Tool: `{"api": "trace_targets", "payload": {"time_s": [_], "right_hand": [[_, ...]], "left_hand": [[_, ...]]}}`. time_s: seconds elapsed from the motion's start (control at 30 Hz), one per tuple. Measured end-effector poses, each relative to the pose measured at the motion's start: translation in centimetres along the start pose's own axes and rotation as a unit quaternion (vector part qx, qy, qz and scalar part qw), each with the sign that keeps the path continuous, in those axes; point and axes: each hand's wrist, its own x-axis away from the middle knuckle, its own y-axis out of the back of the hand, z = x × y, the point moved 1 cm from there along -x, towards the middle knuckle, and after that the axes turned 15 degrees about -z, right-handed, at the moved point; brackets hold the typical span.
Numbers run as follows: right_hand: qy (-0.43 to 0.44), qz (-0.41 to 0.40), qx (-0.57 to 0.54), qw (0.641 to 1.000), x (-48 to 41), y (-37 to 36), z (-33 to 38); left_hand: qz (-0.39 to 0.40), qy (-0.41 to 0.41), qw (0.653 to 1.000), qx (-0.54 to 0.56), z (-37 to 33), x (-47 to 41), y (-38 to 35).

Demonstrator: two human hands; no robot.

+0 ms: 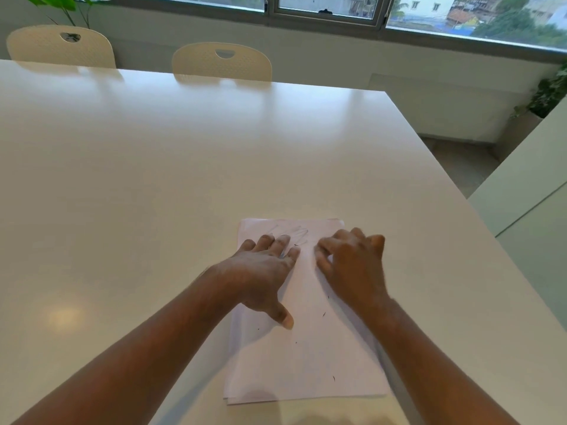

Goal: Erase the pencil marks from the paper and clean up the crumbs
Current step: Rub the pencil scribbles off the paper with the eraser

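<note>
White table bears paper, left hand pressing flat upon it. Right hand curled, contents unclear; hard rubbing beside the pressing fingers could crumple the sheet

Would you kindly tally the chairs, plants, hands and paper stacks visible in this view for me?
Chairs: 2
Plants: 2
Hands: 2, left hand and right hand
Paper stack: 1
Total: 7
</note>
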Motion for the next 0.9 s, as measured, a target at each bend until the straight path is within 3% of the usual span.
{"api": "trace_targets", "payload": {"time_s": [0.17, 0.33, 0.4, 0.53, 0.73, 0.9], "right_hand": [[0.107, 0.015, -0.062, 0.992, 3.5, 1.7, 2.1], [-0.013, -0.012, 0.017, 1.000, 1.1, 0.8, -2.0], [0.002, -0.004, -0.014, 1.000, 2.0, 1.3, -0.8], [0.123, 0.022, -0.091, 0.988, 5.6, 3.0, 2.2], [0.011, -0.020, 0.007, 1.000, 2.5, 1.5, -1.9], [0.079, -0.011, -0.068, 0.995, 5.4, 3.2, 1.2]], "left_hand": [[0.004, 0.002, 1.000, 0.000, 0.0, 0.1, 0.0], [0.001, 0.003, 1.000, 0.006, 0.1, 0.1, 0.0], [0.002, 0.003, 1.000, 0.004, 0.1, 0.1, 0.0], [0.007, 0.003, 1.000, 0.005, 0.1, 0.0, 0.0], [0.006, 0.005, 1.000, 0.014, 0.1, 0.2, 0.1], [0.005, 0.006, 1.000, 0.016, 0.2, 0.0, -0.1]]}}
